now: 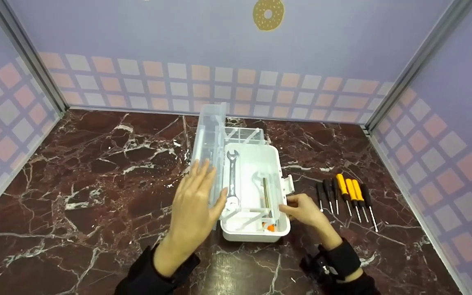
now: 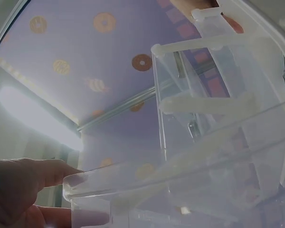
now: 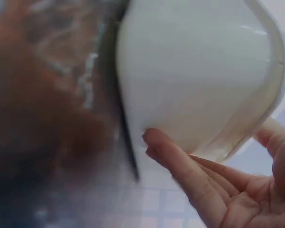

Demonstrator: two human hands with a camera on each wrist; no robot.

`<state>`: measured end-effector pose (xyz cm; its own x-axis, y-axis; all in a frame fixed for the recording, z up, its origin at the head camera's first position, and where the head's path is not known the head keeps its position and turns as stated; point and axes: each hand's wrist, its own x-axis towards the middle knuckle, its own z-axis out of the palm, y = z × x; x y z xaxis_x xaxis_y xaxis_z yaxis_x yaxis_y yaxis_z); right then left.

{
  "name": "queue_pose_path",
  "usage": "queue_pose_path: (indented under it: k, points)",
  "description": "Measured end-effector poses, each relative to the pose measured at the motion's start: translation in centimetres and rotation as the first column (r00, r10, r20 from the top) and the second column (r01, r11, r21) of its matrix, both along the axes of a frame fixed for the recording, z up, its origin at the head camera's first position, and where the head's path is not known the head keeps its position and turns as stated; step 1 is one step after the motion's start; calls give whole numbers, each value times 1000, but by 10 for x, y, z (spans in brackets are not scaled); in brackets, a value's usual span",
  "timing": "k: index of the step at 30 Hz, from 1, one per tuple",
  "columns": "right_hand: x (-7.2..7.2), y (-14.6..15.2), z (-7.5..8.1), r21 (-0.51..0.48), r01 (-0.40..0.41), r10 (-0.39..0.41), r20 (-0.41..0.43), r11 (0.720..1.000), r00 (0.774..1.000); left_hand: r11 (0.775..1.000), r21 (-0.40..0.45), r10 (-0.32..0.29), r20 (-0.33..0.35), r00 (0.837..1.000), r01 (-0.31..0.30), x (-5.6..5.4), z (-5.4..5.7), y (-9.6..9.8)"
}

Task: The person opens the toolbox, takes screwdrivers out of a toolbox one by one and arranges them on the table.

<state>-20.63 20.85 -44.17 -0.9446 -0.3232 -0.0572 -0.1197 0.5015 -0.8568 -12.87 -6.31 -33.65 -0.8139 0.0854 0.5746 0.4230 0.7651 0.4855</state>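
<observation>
A white toolbox [image 1: 256, 236] stands on the table, its clear lid [image 1: 209, 135] raised along the left side. A wrench [image 1: 232, 174] lies inside, beside a thin brass-coloured rod [image 1: 266, 192] and a small orange item [image 1: 268, 226]. My left hand [image 1: 193, 200] rests on the lid with straight fingers and the thumb spread; fingertips show through clear plastic in the left wrist view. At the near right wall, my right hand [image 1: 305, 209] grips the box, thumb at the rim and fingers against the outside [image 3: 180, 166].
Several screwdrivers [image 1: 352, 190] with black or yellow handles lie in a row right of the toolbox. A clear divided tray [image 1: 244, 134] hangs on white arms at the box's far end. A white latch [image 1: 288, 184] sticks out right. Patterned walls [image 1: 158, 41] enclose the marble-look table [image 1: 76, 229].
</observation>
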Motion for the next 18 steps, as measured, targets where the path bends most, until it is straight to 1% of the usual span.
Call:
queue_pose_path:
  k: [3, 5, 7, 8, 10, 12, 15, 18]
  points:
    - [3, -2, 18, 5, 101, -101, -29, 995, 995, 998, -55, 0, -27, 1000, -2, -1, 1, 8]
    - [5, -4, 33, 1, 160, -159, -80, 987, 984, 996, -87, 2, -46, 999, -6, -1, 1, 12]
    - [6, -7, 49, 5, 189, -186, -158, 982, 970, 993, -120, 4, -61, 998, -11, -1, 2, 16]
    - [6, -9, 56, -1, 180, -177, -192, 984, 965, 990, -139, 6, -66, 998, -15, -1, 3, 19]
    - [4, -14, 70, -28, 134, -137, -235, 991, 962, 985, -173, 4, -72, 997, -17, 0, 4, 23]
    - [2, -21, 83, -51, 86, -97, -258, 995, 961, 979, -205, -2, -80, 997, -15, 0, 4, 28]
    - [-2, -33, 98, -99, 4, -28, -242, 995, 970, 971, -239, -12, -89, 996, -10, 0, 4, 35]
    - [-6, -45, 108, -155, -49, 17, -201, 987, 979, 960, -278, -15, -106, 994, -15, 1, 2, 43]
